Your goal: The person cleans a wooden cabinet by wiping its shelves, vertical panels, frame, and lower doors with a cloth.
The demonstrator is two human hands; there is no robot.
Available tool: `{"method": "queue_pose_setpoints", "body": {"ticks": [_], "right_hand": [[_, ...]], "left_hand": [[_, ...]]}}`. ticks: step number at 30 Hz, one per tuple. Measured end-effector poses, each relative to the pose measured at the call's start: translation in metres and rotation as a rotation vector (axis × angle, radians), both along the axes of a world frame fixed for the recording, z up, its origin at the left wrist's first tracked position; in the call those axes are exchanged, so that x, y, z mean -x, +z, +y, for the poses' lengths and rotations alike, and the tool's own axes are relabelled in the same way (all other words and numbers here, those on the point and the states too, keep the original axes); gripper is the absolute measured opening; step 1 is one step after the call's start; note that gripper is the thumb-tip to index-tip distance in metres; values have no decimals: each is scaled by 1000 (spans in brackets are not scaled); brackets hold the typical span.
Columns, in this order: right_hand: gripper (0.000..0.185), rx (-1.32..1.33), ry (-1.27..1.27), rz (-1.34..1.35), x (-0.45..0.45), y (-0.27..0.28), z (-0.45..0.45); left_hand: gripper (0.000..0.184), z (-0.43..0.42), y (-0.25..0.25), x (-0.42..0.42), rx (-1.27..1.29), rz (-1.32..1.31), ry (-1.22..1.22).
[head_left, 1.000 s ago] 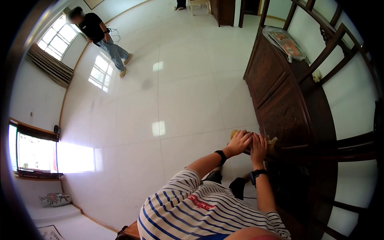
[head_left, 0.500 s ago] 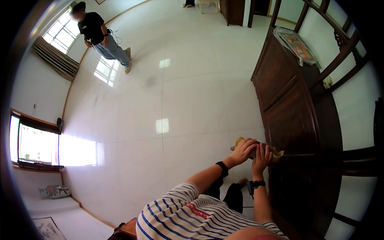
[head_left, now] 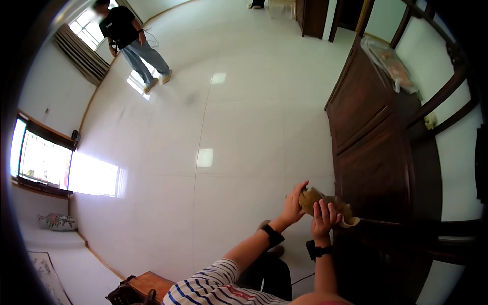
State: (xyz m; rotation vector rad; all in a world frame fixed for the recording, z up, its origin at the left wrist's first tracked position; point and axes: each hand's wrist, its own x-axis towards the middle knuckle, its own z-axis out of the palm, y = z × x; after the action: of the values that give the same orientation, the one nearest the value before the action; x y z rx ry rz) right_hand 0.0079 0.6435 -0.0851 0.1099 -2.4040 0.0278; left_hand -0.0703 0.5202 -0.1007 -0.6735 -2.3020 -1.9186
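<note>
A yellowish-brown cloth, bunched up, is held between my two hands beside the dark wooden cabinet. My left hand cups the left end of the cloth, its fingers pointing up along that end. My right hand grips the cloth from the near side, with fingers bent over its front. A loose corner of the cloth hangs to the right, close to the cabinet's edge. Whether something lies inside the folds, I cannot tell.
The dark wooden cabinet runs along the right, with a plastic-wrapped flat package on top. Another person stands on the tiled floor at the far left. A wooden seat is near my left side; a floral vase lies further left in view.
My left hand has shifted from the top of the cloth to its left end, and both hands are slightly lower. The view has turned. The other person's legs have moved.
</note>
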Motion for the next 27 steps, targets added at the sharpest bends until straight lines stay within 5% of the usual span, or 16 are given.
{"method": "queue_pose_setpoints", "body": {"ticks": [17,22,23,26,27], "right_hand": [[20,171,184,507,47,-18,-9],[13,339,461,321,41,-40,-38],[15,262,460,319,47,-50,-48],[19,143,529,261,62,-68,-45],[19,108,591,207,63,-77,-39]], "left_hand": [[56,13,-15,51,-194,170,-16],[49,-4,-46,61,-257,243,-175],[45,-9,-59,67,-314,14,-374],[37,-11,-92,50,-318,-413,-346],[38,-3,-111,53,-371,-312,-350]]}}
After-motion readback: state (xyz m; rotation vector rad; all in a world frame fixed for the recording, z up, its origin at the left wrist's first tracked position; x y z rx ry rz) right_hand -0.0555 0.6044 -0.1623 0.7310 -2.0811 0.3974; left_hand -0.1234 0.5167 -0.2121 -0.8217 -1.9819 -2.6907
